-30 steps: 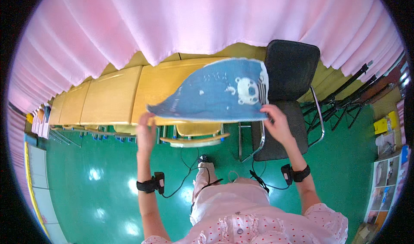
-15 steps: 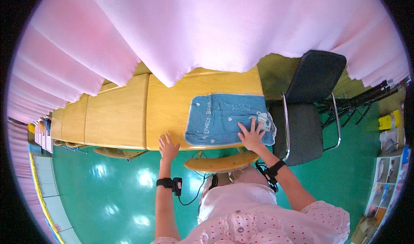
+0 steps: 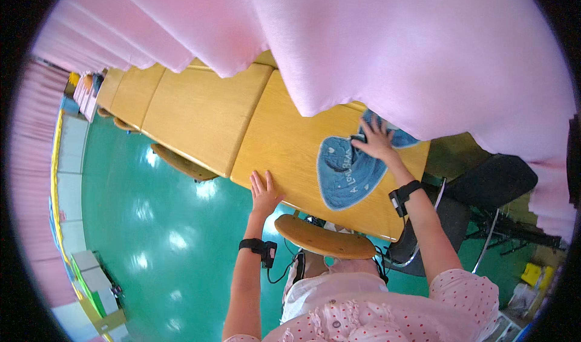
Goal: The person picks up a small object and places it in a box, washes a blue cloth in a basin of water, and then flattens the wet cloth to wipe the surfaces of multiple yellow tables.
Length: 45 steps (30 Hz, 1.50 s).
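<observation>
A blue denim garment (image 3: 348, 175) lies folded on the yellow wooden table (image 3: 278, 142), its far part hidden behind the pink curtain. My right hand (image 3: 376, 139) presses flat on the garment's far edge with fingers spread. At the table's near edge my left hand (image 3: 264, 192) rests flat on the bare wood, holding nothing. Both wrists carry black bands.
A pink curtain (image 3: 375, 39) hangs over the far side of the table. A wooden chair seat (image 3: 324, 238) sits under the table in front of me. A black chair (image 3: 490, 185) stands at the right. More tables (image 3: 200, 115) run left over a green floor (image 3: 151, 233).
The garment was held up in both hands, then laid on the table; it now lies folded smaller. My right hand has slid to its far edge. The view has swung left.
</observation>
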{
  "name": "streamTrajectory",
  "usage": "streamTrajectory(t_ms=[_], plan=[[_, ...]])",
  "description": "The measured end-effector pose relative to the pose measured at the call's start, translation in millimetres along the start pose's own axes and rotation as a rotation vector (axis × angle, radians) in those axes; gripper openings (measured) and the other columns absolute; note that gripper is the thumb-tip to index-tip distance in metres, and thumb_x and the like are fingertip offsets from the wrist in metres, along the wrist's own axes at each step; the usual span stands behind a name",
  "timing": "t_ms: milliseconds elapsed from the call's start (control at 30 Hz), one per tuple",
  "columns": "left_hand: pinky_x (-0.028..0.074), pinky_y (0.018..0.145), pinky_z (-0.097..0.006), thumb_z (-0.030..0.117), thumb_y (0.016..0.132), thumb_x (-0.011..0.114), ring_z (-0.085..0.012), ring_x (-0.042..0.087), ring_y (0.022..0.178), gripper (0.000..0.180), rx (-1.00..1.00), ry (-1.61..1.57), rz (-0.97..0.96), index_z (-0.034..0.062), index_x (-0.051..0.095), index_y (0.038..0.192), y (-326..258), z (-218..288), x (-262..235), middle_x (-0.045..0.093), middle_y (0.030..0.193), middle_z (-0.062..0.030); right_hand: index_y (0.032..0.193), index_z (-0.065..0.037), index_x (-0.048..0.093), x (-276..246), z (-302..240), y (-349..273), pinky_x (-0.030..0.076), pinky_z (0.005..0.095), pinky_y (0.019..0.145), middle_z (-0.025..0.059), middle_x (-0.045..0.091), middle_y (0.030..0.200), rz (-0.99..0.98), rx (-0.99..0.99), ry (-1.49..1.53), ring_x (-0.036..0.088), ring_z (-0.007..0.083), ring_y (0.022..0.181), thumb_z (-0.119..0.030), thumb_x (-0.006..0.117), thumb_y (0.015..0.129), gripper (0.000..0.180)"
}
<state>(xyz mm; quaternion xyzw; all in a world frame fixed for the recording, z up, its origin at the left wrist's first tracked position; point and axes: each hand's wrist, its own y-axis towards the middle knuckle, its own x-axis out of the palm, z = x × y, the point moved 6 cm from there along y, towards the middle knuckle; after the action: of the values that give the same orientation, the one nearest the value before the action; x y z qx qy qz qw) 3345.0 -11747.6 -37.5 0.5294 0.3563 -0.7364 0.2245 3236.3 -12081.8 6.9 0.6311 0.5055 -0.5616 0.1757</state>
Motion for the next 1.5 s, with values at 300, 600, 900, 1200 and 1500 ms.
streamTrajectory(t_ms=[300, 600, 900, 1200, 1500], plan=[[0.022, 0.104, -0.046, 0.047, 0.069, 0.066, -0.0459, 0.014, 0.128, 0.095, 0.043, 0.030, 0.159, 0.0080, 0.015, 0.139, -5, 0, -7, 0.007, 0.138, -0.0323, 0.122, -0.025, 0.047, 86, -103, -133, 0.021, 0.0601, 0.097, 0.0062, 0.027, 0.140, 0.076, -0.562, -0.090, 0.019, 0.0353, 0.128, -0.028, 0.066, 0.068, 0.058], [0.031, 0.100, -0.042, 0.028, 0.075, 0.063, -0.0375, 0.028, 0.125, 0.062, 0.223, -0.054, 0.040, 0.0086, 0.038, 0.128, -34, -27, -13, 0.021, 0.139, -0.0227, 0.112, -0.020, 0.055, 104, 30, -264, 0.043, 0.0456, 0.081, 0.0090, 0.048, 0.123, 0.333, 0.310, -0.005, 0.047, 0.0323, 0.107, -0.006, 0.061, 0.066, 0.048], [0.045, 0.082, -0.043, 0.028, 0.080, 0.057, -0.0347, 0.055, 0.098, 0.037, 0.295, -0.365, -0.118, 0.0104, 0.054, 0.112, -141, -174, -12, 0.059, 0.104, -0.0173, 0.109, 0.005, 0.051, 94, -27, -333, 0.044, 0.0272, 0.079, 0.0091, 0.059, 0.096, 0.860, 0.446, 0.936, 0.056, 0.0137, 0.087, -0.006, 0.069, 0.073, 0.042], [0.047, 0.077, -0.042, 0.028, 0.082, 0.056, -0.0350, 0.058, 0.091, 0.033, 0.068, -0.388, -0.013, 0.0080, 0.057, 0.108, -201, -329, -31, 0.061, 0.100, -0.0184, 0.125, -0.001, 0.035, 42, -249, -127, 0.035, 0.0393, 0.094, 0.0223, 0.046, 0.119, 0.826, -0.033, 0.553, 0.045, 0.0345, 0.111, -0.017, 0.073, 0.064, 0.074], [0.048, 0.074, -0.042, 0.020, 0.081, 0.057, -0.0345, 0.059, 0.088, 0.030, -0.032, -0.383, 0.081, 0.0074, 0.056, 0.108, -223, -380, -45, 0.061, 0.099, -0.0173, 0.138, -0.031, 0.012, 133, -307, -28, 0.014, 0.0683, 0.094, 0.0276, 0.008, 0.140, 0.158, 0.270, 0.183, 0.012, 0.0484, 0.127, -0.046, 0.066, 0.068, 0.090]])
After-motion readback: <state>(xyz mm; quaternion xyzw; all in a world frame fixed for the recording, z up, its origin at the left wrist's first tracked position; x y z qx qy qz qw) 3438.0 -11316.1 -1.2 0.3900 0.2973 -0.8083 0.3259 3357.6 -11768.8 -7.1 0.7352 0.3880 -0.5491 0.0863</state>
